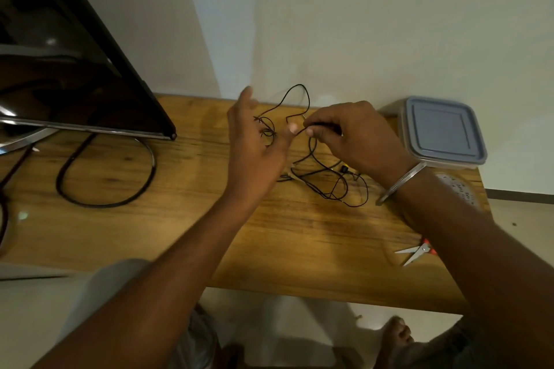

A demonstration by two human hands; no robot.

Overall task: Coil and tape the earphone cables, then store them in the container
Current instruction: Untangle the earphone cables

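1. Wooden bench carries the loose part of the black earphone cable. Its tangle lies on the boards at 6 o'clock of the right grip, and one thin loop stands up at 12 o'clock against the pale wall.
2. The left grip is held above the bench, wide, with fingers straight and spread. A few small turns of the cable sit round those fingers, and the thumb tip is at the strand.
3. The right grip is narrow: thumb and forefinger pinch the cable just at 3 o'clock of the left thumb. A metal bangle circles its wrist.
4. The container, with its grey-blue lid on, stands at 3 o'clock of the right grip, in the bench's far corner, apart from the cable.
5. Scissors with orange handles lie at 5 o'clock, blades parted, partly hidden by the right forearm.
6. A dark monitor stands at 10 o'clock, with its thick black lead curving on the bench below it.
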